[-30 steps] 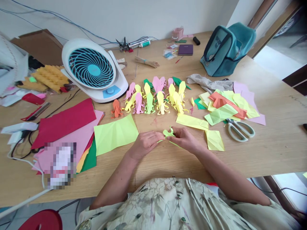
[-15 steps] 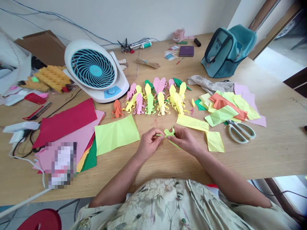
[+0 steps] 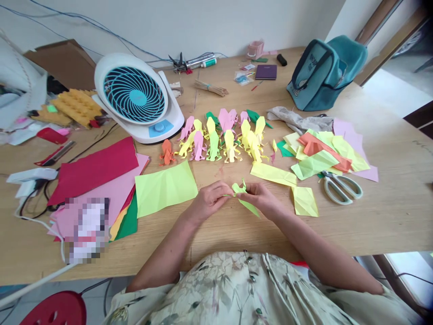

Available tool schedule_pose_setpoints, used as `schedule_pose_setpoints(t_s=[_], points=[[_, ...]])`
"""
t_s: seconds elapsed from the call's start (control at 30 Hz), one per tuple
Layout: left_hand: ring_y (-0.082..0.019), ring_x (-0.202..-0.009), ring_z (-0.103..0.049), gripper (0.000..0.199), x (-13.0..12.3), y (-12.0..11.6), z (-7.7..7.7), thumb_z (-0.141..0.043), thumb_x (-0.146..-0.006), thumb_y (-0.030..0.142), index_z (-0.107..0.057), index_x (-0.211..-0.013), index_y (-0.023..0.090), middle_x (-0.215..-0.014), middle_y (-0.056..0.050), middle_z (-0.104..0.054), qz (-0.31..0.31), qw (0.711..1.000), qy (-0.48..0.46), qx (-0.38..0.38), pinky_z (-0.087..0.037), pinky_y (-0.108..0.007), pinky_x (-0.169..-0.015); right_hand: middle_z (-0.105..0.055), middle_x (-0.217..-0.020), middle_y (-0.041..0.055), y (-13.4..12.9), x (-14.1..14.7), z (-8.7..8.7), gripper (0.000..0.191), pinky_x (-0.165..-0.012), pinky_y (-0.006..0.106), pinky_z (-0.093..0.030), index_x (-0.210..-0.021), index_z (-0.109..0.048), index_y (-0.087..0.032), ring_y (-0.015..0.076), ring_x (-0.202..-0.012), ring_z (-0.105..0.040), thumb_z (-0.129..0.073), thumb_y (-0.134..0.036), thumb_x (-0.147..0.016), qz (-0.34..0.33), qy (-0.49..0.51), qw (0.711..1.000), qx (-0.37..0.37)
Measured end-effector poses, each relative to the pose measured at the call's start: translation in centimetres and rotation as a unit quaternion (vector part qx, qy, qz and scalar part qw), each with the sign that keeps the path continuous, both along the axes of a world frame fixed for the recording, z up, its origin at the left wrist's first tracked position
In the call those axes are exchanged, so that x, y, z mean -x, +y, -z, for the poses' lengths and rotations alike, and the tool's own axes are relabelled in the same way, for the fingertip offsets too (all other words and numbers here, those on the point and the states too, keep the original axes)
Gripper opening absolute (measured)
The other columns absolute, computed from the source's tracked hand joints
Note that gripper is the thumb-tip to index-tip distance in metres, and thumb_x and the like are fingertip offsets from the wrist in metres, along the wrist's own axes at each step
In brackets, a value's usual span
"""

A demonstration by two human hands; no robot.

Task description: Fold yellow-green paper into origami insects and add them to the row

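Note:
Between my two hands is a light green folded paper piece (image 3: 249,207), with a curled strip at its top and a pointed end hanging down toward the table. My left hand (image 3: 214,199) pinches its left side, the fingers closed over it. My right hand (image 3: 261,198) grips the other side between thumb and fingers. Just beyond stand rows of folded paper figures (image 3: 230,146) in yellow, pink, green and orange. A flat light green sheet (image 3: 165,187) lies left of my left hand. A yellow strip (image 3: 273,174) and a small yellow piece (image 3: 305,201) lie beyond and right of my right hand.
White scissors (image 3: 342,187) lie at the right, beside a pile of coloured paper (image 3: 316,162). Stacked sheets (image 3: 98,167) cover the left side. A fan (image 3: 135,97) stands at the back left, a teal bag (image 3: 321,74) at the back right. A grey cloth (image 3: 297,119) lies before the bag.
My left fingers have closed further over the left side of the green piece, hiding the narrow strip there. Its pointed end hangs slightly lower and farther right. The view has shifted slightly.

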State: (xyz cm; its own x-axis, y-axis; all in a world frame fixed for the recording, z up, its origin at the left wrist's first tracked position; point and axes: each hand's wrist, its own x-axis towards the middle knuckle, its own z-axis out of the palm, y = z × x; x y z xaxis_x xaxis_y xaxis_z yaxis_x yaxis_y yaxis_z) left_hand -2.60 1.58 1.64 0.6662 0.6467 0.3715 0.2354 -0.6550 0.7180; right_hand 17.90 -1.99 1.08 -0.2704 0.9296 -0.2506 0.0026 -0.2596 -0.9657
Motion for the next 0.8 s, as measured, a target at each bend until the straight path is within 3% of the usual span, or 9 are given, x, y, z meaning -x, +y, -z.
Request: schedule_pose_setpoints(t_s=[0.23, 0.47, 0.6, 0.8], points=[[-0.016, -0.091, -0.068, 0.018, -0.1, -0.4, -0.5, -0.052, -0.096, 0.022, -0.07, -0.101, 0.021, -0.098, -0.008, -0.072, 0.017, 0.998, 0.023, -0.052, -0.053, -0.026, -0.079, -0.066, -0.072, -0.0002, 0.2, -0.2, 0.3, 0.035, -0.064, 0.027, -0.039, -0.075, -0.072, -0.019, 0.0177, -0.072, -0.055, -0.078, -0.053, -0.066, -0.017, 0.034, 0.999, 0.017], [-0.016, -0.093, -0.071, 0.02, 0.3, -0.5, -1.1, -0.053, -0.095, 0.016, -0.071, -0.101, 0.022, -0.1, -0.007, -0.076, 0.026, 0.979, 0.042, -0.2, -0.055, -0.026, -0.081, -0.066, -0.068, 0.0003, 0.2, -0.4, 0.0, 0.032, -0.066, 0.027, -0.038, -0.073, -0.072, -0.018, 0.0162, -0.069, -0.053, -0.082, -0.046, -0.061, -0.024, 0.08, 0.994, 0.077], [-0.017, -0.091, -0.071, 0.022, 0.1, -0.6, -1.7, -0.051, -0.096, 0.017, -0.071, -0.099, 0.022, -0.1, -0.007, -0.076, 0.032, 0.971, 0.094, -0.219, -0.054, -0.028, -0.078, -0.064, -0.069, -0.0004, 0.2, -0.7, 0.2, 0.03, -0.07, 0.027, -0.037, -0.073, -0.071, -0.017, 0.0159, -0.072, -0.052, -0.081, -0.044, -0.064, -0.037, 0.073, 0.995, 0.06], [-0.015, -0.083, -0.068, 0.021, -0.9, -1.0, -2.0, -0.048, -0.097, 0.017, -0.069, -0.096, 0.021, -0.091, -0.006, -0.074, 0.007, 0.962, 0.149, -0.228, -0.047, -0.024, -0.07, -0.052, -0.063, -0.0031, 0.1, -1.0, 0.1, 0.034, -0.059, 0.025, -0.029, -0.066, -0.062, -0.016, 0.0117, -0.062, -0.04, -0.075, -0.048, -0.069, -0.036, -0.015, 0.999, 0.013]])
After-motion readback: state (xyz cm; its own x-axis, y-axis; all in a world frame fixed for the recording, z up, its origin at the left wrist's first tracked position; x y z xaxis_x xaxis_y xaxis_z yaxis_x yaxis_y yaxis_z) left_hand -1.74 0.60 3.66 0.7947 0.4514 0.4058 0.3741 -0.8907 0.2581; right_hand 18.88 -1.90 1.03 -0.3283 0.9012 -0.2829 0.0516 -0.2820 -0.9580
